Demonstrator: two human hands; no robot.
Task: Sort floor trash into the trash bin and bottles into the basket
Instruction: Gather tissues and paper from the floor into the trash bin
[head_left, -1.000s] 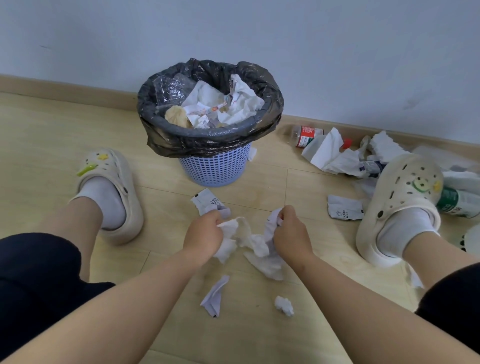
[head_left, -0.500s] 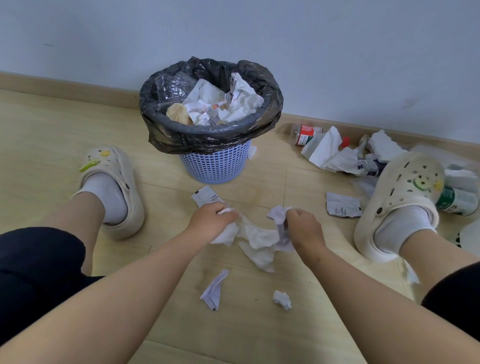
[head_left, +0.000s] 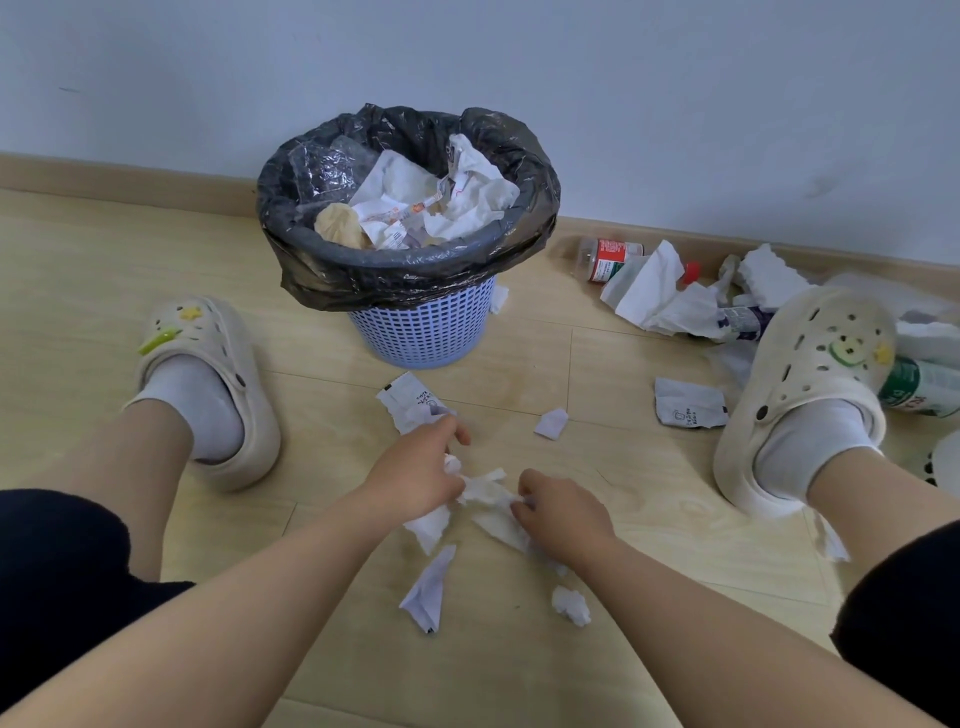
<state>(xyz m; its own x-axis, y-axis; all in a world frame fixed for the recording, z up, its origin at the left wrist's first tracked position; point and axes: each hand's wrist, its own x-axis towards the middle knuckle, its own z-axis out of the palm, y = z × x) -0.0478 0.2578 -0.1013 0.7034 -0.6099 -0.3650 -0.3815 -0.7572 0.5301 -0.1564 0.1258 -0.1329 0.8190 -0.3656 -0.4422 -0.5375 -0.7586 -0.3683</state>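
Wood floor (head_left: 649, 483), littered. Crumpled tissue (head_left: 485, 491) is gripped by left hand (head_left: 415, 475) and right hand (head_left: 563, 519), partly hidden under both; it is stretched left-to-right between them.

Nothing can be read here; all the print is too small and blurred. A bottle (head_left: 608, 258) at the far edge of the floor (head_left: 597, 364), by the wall, has a red and white label with lines of text, and a second bottle (head_left: 919, 387) at the right edge has a green label with what may be red characters. The white packet (head_left: 410, 402) in front of the trash bin (head_left: 421, 332) and the grey sachet (head_left: 688, 405) to its right show only dark specks of print.
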